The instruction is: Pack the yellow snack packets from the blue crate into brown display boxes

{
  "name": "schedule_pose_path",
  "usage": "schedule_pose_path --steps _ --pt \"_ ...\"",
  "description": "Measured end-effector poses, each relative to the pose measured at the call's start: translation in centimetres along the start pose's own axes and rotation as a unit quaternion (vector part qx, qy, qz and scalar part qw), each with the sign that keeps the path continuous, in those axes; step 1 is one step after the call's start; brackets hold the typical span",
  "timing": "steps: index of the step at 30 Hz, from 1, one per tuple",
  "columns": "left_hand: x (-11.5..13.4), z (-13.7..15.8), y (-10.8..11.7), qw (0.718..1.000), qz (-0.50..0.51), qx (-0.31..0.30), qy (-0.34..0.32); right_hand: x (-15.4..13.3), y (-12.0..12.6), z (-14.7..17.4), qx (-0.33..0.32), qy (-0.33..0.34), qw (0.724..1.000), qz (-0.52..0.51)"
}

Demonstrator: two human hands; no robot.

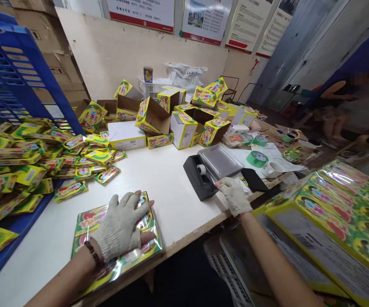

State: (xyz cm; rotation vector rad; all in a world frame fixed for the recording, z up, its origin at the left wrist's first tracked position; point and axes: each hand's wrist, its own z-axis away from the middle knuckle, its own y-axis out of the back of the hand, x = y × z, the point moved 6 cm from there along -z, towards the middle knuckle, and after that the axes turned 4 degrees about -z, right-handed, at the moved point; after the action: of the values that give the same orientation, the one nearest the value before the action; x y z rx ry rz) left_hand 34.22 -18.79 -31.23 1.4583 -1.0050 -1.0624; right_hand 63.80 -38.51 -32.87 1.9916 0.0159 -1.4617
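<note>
My left hand (pixel 120 224), in a fingerless knit glove, lies flat with fingers spread on a box (pixel 87 221) with a clear, shiny top over yellow-green fruit-print packs. The box rests at the table's front edge. My right hand (pixel 234 195), gloved the same way, has its fingers drawn together at the near right end of a black tape dispenser (pixel 200 181). A small roll of tape (pixel 201 169) sits in the dispenser. Whatever is between the right fingertips is too small to make out.
On the left, a blue crate (pixel 27 81) spills small fruit-print packs (pixel 18 170). Open display cartons (pixel 152 117) line the table's back. Beyond the dispenser are a grey plastic tray (pixel 219 160), green tape (pixel 257 158) and a mug (pixel 273 169). Filled boxes (pixel 328 213) stand at right. A person (pixel 334 98) sits far right.
</note>
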Motion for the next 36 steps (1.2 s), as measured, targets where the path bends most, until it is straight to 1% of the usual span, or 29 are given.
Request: schedule_pose_path --steps 3,5,9,12,14,15,16,17,18,19,21,22,24,25,26,27,29,31,33,36 --pt "0.1 -0.1 0.2 1.0 -0.007 0.004 -0.004 -0.1 1.3 2.2 0.029 -0.007 1.0 0.005" --pt "0.1 -0.1 0.1 1.0 -0.007 0.004 -0.006 0.2 1.6 3.7 0.034 -0.036 0.999 0.004" --pt "0.1 -0.1 0.0 1.0 -0.011 0.007 -0.011 2.0 0.5 5.3 0.021 -0.103 0.994 0.007" --pt "0.1 0.0 0.1 1.0 -0.01 0.017 -0.01 3.3 -0.2 5.6 0.02 -0.129 0.991 0.008" --pt "0.1 0.1 0.2 1.0 -0.002 0.022 -0.006 3.3 -0.4 5.8 0.008 -0.146 0.989 0.004" --pt "0.1 0.1 0.2 1.0 0.003 0.024 -0.005 2.9 -0.7 5.9 -0.019 -0.149 0.989 -0.003" --pt "0.2 0.2 0.3 1.0 0.007 0.024 -0.005 2.1 -1.3 6.0 -0.066 -0.143 0.987 -0.013" --pt "0.2 0.2 0.3 1.0 0.01 0.024 -0.005 0.8 -2.2 6.2 -0.13 -0.127 0.983 -0.025" --pt "0.2 0.3 0.3 1.0 0.012 0.022 -0.007 -0.7 -3.4 6.5 -0.205 -0.104 0.972 -0.041" --pt "0.2 0.3 0.2 1.0 0.013 0.019 -0.008 -2.6 -4.8 6.9 -0.287 -0.075 0.953 -0.061" --pt "0.2 0.3 0.1 1.0 0.015 0.015 -0.007 -6.4 -7.9 7.8 -0.427 -0.026 0.897 -0.107" --pt "0.2 0.3 0.1 1.0 0.017 0.016 -0.005 -8.0 -9.6 8.1 -0.484 -0.008 0.865 -0.132" --pt "0.1 0.3 0.2 1.0 0.021 0.021 -0.003 -10.1 -12.7 8.4 -0.565 0.008 0.809 -0.159" --pt "0.2 0.3 0.2 0.999 0.024 0.023 -0.005 -10.6 -14.2 8.3 -0.592 0.01 0.79 -0.159" --pt "0.2 0.3 0.2 0.999 0.027 0.025 -0.007 -10.7 -15.5 8.2 -0.611 0.009 0.777 -0.153" --pt "0.2 0.3 0.3 0.999 0.03 0.026 -0.007 -10.5 -16.7 8.0 -0.625 0.009 0.768 -0.142" --pt "0.1 0.2 0.4 0.999 0.034 0.026 0.0 -9.6 -18.3 7.7 -0.637 0.012 0.762 -0.116" --pt "0.0 0.2 0.4 0.999 0.039 0.026 0.013 -8.6 -19.3 7.6 -0.64 0.015 0.76 -0.111" --pt "0.0 0.1 0.5 0.998 0.047 0.026 0.022 -7.7 -19.8 7.9 -0.641 -0.002 0.755 -0.139" --pt "0.0 -0.1 0.3 0.998 0.055 0.022 0.025 -6.3 -20.4 8.7 -0.628 -0.075 0.747 -0.206"
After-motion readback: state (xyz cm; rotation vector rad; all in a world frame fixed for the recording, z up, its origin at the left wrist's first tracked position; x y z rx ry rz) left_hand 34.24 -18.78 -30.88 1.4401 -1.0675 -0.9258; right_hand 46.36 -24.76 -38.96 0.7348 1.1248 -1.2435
